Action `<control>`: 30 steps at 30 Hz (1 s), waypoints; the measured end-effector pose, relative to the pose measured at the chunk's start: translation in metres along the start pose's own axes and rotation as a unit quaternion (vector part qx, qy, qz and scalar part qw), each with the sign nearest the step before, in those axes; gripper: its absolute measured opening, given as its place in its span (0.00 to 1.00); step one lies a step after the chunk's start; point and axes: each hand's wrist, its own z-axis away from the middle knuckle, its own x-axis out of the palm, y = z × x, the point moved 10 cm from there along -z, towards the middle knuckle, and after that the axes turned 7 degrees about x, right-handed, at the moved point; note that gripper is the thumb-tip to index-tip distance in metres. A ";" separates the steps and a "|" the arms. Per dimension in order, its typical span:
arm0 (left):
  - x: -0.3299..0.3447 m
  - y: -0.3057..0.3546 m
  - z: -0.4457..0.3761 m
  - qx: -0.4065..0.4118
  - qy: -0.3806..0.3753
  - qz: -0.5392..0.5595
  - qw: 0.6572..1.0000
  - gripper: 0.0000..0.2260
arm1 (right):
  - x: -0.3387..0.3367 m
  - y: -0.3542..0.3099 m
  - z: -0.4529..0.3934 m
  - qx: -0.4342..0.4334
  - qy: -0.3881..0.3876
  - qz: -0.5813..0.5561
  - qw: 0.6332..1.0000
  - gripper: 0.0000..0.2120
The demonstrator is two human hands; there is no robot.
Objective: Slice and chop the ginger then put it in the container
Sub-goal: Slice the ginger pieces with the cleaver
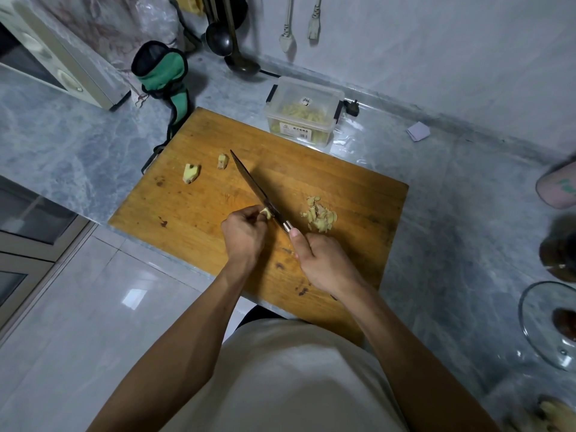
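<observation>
On the wooden cutting board (193, 213) my left hand (244, 235) pinches a small ginger piece (266, 212) against the board. My right hand (324, 263) grips the handle of a knife (255, 188), whose blade lies against that piece. A pile of ginger slices (319, 215) sits to the right of the blade. Two uncut ginger chunks (190, 173) (222, 160) lie at the board's far left. A clear plastic container (304, 112) holding cut ginger stands behind the board.
A green and black bag (163, 73) lies at the board's far left corner. Ladles (218, 39) hang on the wall. A microwave (46, 57) stands far left. A glass lid (548, 325) and a dark jar (561, 257) are at the right on the marble counter (452, 213).
</observation>
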 end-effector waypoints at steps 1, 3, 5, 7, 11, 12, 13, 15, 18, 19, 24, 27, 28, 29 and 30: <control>0.000 0.000 0.000 -0.001 -0.001 0.000 1.000 0.10 | 0.000 0.000 0.000 -0.002 0.000 0.003 1.000 0.28; 0.000 0.000 0.000 -0.001 -0.002 -0.001 1.000 0.10 | 0.001 -0.002 -0.001 -0.006 -0.006 0.008 1.000 0.27; -0.001 0.001 0.000 0.000 0.001 -0.003 1.000 0.10 | 0.002 -0.005 -0.003 -0.010 -0.011 0.015 1.000 0.27; -0.001 0.002 0.000 0.002 0.005 -0.006 1.000 0.10 | 0.001 -0.006 -0.006 -0.005 -0.012 0.012 1.000 0.27; -0.004 0.006 0.002 0.017 0.014 -0.011 1.000 0.09 | 0.004 -0.012 -0.011 -0.004 -0.017 0.005 1.000 0.28; -0.004 0.007 0.002 0.021 0.016 -0.015 1.000 0.09 | 0.005 -0.013 -0.014 -0.003 -0.017 0.004 1.000 0.28; -0.004 0.008 0.002 0.021 0.017 -0.016 0.999 0.09 | 0.006 -0.013 -0.016 0.001 -0.016 0.000 1.000 0.29; -0.003 0.007 0.001 0.009 0.021 -0.010 1.000 0.09 | 0.007 -0.011 -0.020 0.013 -0.015 -0.017 1.000 0.29; -0.003 0.001 0.000 -0.004 0.023 -0.001 1.000 0.09 | 0.011 0.001 -0.018 0.027 -0.024 -0.041 0.999 0.31; -0.003 0.000 0.000 0.000 0.023 0.001 1.000 0.09 | 0.012 0.006 -0.014 0.033 -0.030 -0.050 0.998 0.31; -0.002 -0.004 -0.001 -0.002 0.024 0.010 1.000 0.09 | 0.015 0.003 -0.011 0.022 -0.022 -0.061 0.998 0.28; -0.002 -0.002 -0.002 0.006 0.018 0.013 1.000 0.09 | 0.019 -0.003 -0.017 0.025 -0.022 -0.071 0.997 0.29; -0.002 -0.003 -0.002 0.005 0.018 0.013 1.000 0.09 | 0.020 -0.003 -0.020 0.031 -0.027 -0.081 0.996 0.28; -0.001 -0.003 -0.003 0.002 0.018 0.012 1.000 0.09 | 0.022 -0.002 -0.022 0.038 -0.030 -0.092 0.995 0.28; -0.001 -0.004 -0.003 -0.002 0.019 0.011 1.000 0.09 | 0.022 -0.001 -0.022 0.045 -0.032 -0.102 0.993 0.28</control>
